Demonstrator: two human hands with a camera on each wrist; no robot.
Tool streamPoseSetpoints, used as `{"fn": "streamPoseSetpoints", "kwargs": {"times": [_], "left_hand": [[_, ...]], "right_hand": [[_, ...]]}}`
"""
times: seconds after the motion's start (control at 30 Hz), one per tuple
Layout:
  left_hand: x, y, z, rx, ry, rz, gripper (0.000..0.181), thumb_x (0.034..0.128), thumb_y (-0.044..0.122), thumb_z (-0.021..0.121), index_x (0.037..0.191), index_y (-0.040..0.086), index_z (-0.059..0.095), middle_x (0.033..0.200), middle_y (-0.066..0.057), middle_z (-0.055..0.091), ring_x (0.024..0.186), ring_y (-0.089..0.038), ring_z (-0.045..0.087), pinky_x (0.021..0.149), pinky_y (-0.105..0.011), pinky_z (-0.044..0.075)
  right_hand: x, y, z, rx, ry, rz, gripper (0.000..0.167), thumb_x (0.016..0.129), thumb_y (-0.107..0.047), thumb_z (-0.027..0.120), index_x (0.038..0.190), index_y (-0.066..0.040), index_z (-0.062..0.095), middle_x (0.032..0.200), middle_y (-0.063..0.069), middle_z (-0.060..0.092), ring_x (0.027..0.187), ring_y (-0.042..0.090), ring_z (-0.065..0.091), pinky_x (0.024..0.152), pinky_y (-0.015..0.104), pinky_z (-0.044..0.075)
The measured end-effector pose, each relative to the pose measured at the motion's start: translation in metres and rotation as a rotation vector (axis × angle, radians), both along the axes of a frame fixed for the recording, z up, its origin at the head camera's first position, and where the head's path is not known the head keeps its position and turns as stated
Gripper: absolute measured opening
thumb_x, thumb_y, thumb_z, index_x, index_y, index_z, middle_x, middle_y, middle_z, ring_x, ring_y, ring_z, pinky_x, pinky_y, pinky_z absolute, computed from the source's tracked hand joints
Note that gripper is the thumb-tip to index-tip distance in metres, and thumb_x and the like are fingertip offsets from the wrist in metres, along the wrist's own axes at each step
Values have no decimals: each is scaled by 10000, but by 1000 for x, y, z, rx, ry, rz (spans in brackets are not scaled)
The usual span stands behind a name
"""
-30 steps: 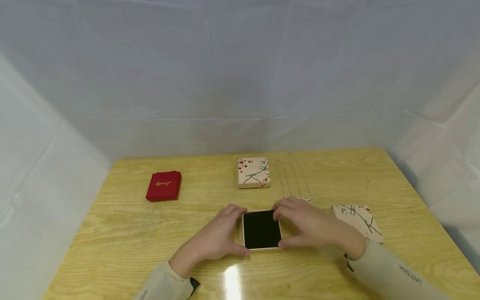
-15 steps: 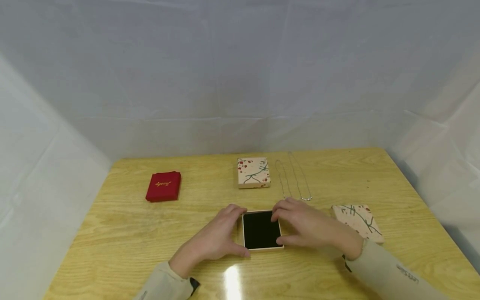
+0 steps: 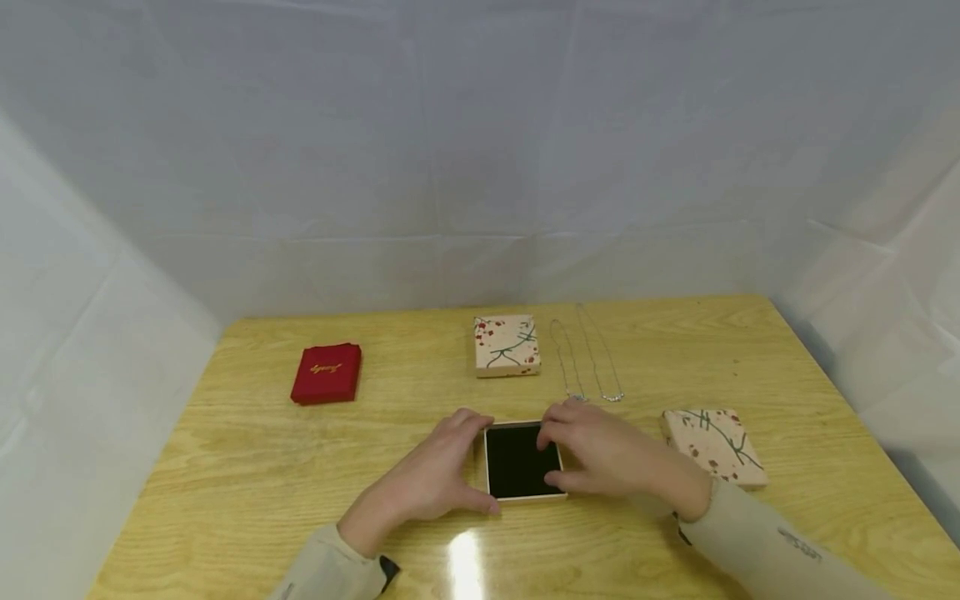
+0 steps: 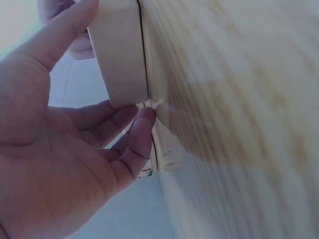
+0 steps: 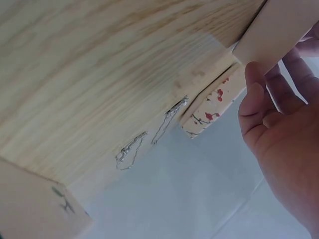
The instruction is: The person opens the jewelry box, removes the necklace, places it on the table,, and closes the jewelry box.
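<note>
A shallow open box [image 3: 525, 499] with a pale rim and a black insert [image 3: 517, 467] lies in front of me on the table. My left hand [image 3: 431, 479] holds its left side, thumb at the near corner and fingers at the far corner. In the left wrist view, the box's plain pale side [image 4: 122, 55] sits between that thumb and the fingers. My right hand [image 3: 611, 454] reaches over the right side, with thumb and bent fingertips on the black insert. Whether they pinch it is unclear. The right wrist view shows the fingers beside the box wall [image 5: 274, 35].
A flower-printed box [image 3: 507, 346] stands behind the open box. Two fine necklaces [image 3: 612, 397] lie right of it. A matching printed lid or box [image 3: 716, 446] is by my right forearm. A red pouch-like case [image 3: 327, 373] with gold lettering lies at the left.
My right hand has slid slightly left, its thumb and fingertips moving from the box's right edge further over the black insert. My left hand and the box have stayed in place.
</note>
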State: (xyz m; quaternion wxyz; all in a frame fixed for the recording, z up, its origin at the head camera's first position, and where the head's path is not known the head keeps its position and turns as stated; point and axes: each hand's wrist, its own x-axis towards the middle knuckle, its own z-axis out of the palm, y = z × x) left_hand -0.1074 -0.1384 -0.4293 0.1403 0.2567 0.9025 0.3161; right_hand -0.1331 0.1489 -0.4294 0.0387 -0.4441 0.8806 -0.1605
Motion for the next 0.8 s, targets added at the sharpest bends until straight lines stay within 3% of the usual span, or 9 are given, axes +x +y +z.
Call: {"fn": "streamPoseSetpoints", "kwargs": {"times": [0.17,0.53,0.8], "left_hand": [[0,0,0,-7,-4,1,1062,750,434,976,1567,16,443,1470,-69,510,1366,-255,486,1179,-468,425],[0,1,1,-9,-6,5,1071,745,436,979,1565,4,442,1469,-76,510,1356,-252,492,1178,-469,428],[0,0,0,2,4,1,1058,746,416,982,1555,-11,449,1458,-91,518,1354,-268,496,1174,-478,430]], "right_hand": [[0,-4,-1,6,12,-2,308,938,-375,816,1130,-152,726,1175,-23,652,1084,153,606,964,378,567],[2,-9,-2,20,29,-24,292,909,-345,844,1096,-148,736,1093,-44,660,995,123,610,939,376,574],[5,-5,3,-5,-5,-52,431,925,-395,827,1234,-120,709,1228,-14,659,1139,171,627,1032,405,551]]}}
